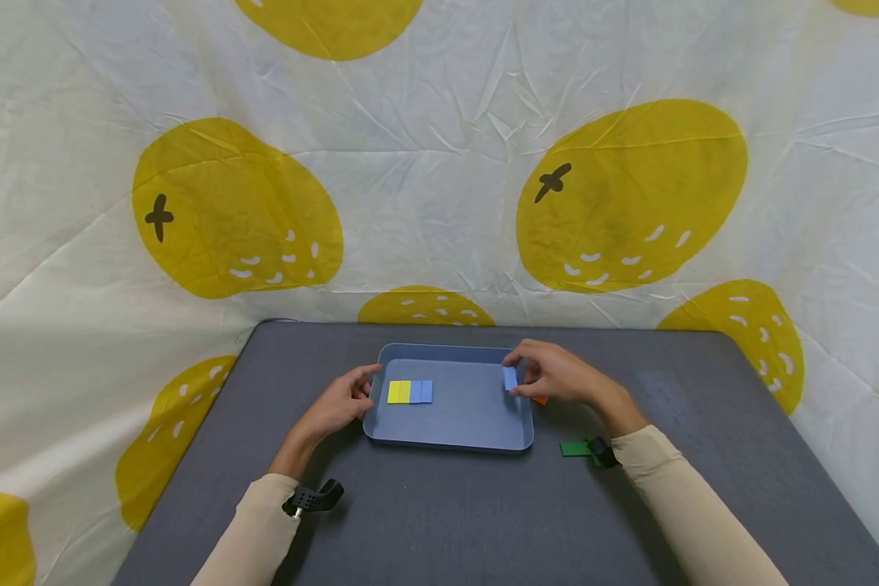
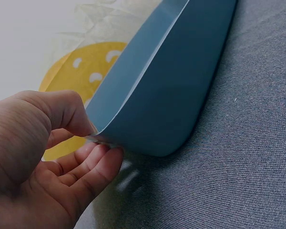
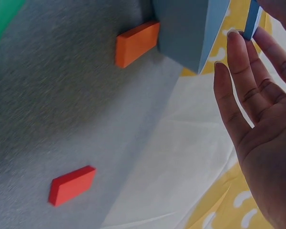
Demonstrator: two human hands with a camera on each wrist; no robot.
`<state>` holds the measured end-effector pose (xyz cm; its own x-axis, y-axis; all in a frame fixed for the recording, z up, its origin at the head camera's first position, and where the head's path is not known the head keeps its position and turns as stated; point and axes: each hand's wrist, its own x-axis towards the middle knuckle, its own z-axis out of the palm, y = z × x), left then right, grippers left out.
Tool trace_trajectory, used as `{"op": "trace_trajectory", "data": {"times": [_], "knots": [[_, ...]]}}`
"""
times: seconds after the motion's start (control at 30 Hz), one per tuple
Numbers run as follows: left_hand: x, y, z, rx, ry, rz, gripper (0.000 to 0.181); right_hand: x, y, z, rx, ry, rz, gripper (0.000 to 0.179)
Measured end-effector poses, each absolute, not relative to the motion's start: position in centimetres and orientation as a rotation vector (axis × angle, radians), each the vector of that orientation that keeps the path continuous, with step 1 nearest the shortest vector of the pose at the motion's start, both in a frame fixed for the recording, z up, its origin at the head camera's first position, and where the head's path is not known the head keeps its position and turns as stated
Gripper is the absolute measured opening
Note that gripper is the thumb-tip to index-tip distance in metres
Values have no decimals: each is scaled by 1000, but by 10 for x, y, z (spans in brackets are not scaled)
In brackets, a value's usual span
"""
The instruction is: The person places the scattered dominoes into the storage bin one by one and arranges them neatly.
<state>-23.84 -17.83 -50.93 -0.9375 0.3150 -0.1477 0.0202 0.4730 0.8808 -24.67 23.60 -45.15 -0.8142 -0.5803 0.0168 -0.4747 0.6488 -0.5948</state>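
The right hand [image 1: 564,374] pinches a small blue block [image 1: 509,378] between its thumb and fingertips, up over the tray [image 1: 454,419] near its right edge, and the left hand [image 1: 340,401] has its thumb and fingers clamped on the tray's left edge. Inside, near that left edge, yellow blocks [image 1: 399,392] and flat blue blocks [image 1: 421,392] touch in a row. On the table [image 1: 425,521], an orange block [image 3: 137,44] sits by the tray's right edge, a red block [image 3: 72,186] lies farther off, and a green piece [image 1: 575,449] lies past the tray's near right corner.
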Motion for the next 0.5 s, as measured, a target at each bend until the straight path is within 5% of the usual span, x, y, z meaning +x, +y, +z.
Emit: {"op": "trace_trajectory", "data": {"times": [0.5], "knots": [[-239, -179, -502, 303, 2413, 1448, 67, -258, 206, -441, -988, 2653, -822, 41]]}}
